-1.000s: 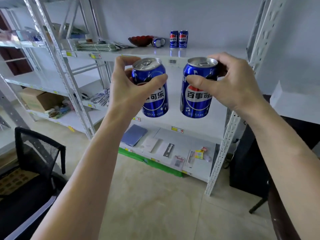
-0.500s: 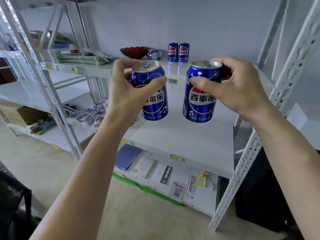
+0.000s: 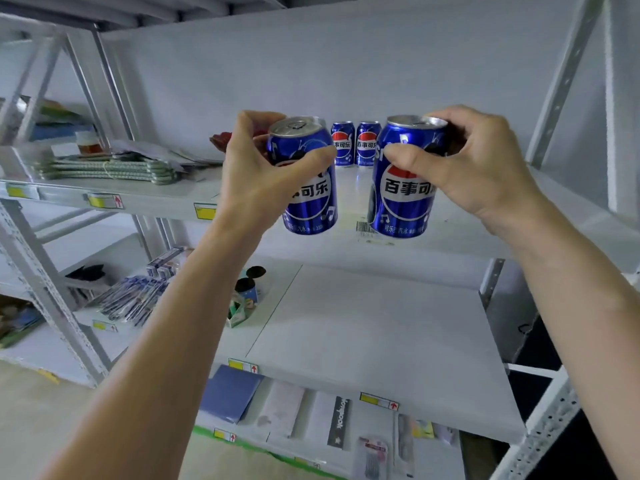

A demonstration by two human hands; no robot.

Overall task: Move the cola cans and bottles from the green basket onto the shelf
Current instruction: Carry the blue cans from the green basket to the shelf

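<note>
Holding one blue Pepsi can apiece, both hands hover at the front of the upper shelf (image 3: pixel 485 233), above its bare white board. The left hand (image 3: pixel 263 174) wraps thumb and fingers round the upper half of the left can (image 3: pixel 308 188); the right hand (image 3: pixel 485 168) pinches the right can (image 3: pixel 405 195) near its top rim, thumb across the front and fingers curled behind. Both cans stand upright, long axis vertical, silver lids and pull tabs facing up, their bases seemingly just clear of the shelf near its front edge.

The move ahead turns on depth: two matching cans already on the shelf (image 3: pixel 355 143) stand side by side well behind, seen in the gap between the held pair. I judge the carried cans need to travel straight forward and down to land beside or before them, and neither hand looks clearly nearer.

Each label shows the red, white and blue Pepsi globe with white Chinese characters, "百事可" readable on the right can and "可乐" on the left; smaller print near the bases is too fine to read. A barcode sticker (image 3: pixel 363 226) sits on the shelf's front edge between the held cans. The green basket is not in view.
</note>
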